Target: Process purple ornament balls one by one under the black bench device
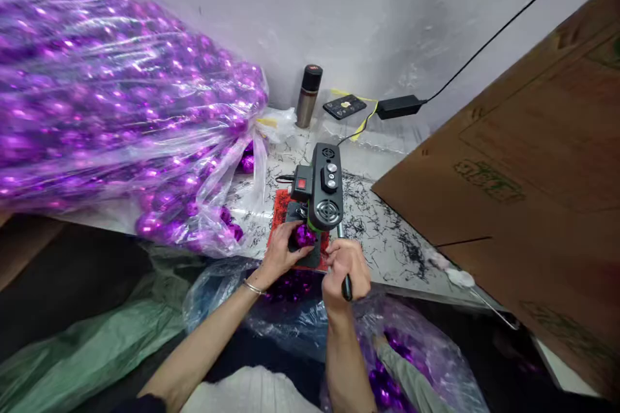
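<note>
A shiny purple ball (304, 235) sits under the head of a black bench press machine (328, 187). My left hand (282, 247) has its thumb and fingers round the ball's near and left sides. My right hand (346, 268) is wrapped round the black grip of the lever handle (347, 288) on the machine's right side. A small black box with a red switch (301, 183) is fixed to the machine's left. Beneath the machine lies a red mat (279, 208). The ball's upper side is partly hidden by the machine head.
A clear bag of purple balls (121, 90) bulges over the table's left. Behind stand a flask (309, 97), a phone (344, 106) and a power adapter (400, 107). A cardboard box (523, 181) fills the right. Dark shavings litter the table (387, 251). Bagged purple balls (387, 390) lie below.
</note>
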The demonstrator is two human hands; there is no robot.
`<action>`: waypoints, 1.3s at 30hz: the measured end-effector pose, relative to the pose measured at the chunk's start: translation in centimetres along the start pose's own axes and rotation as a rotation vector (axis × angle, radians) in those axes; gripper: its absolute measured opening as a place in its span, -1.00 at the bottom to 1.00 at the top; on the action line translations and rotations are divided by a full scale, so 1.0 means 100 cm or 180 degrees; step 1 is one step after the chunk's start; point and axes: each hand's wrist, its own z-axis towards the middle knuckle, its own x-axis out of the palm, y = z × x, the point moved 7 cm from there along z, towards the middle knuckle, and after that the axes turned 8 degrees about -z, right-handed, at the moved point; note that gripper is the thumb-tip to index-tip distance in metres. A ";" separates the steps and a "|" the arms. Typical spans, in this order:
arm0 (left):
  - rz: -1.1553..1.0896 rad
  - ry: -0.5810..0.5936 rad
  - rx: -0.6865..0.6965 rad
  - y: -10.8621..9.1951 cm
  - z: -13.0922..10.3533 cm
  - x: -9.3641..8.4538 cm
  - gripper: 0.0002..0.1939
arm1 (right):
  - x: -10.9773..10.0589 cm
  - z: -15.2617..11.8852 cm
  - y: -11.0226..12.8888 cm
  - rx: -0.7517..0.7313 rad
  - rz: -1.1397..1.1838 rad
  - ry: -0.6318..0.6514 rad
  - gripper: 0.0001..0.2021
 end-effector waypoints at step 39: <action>-0.0135 0.0024 -0.0039 0.000 -0.002 0.000 -0.40 | 0.015 -0.033 -0.021 -0.0383 -0.0115 -0.0593 -0.56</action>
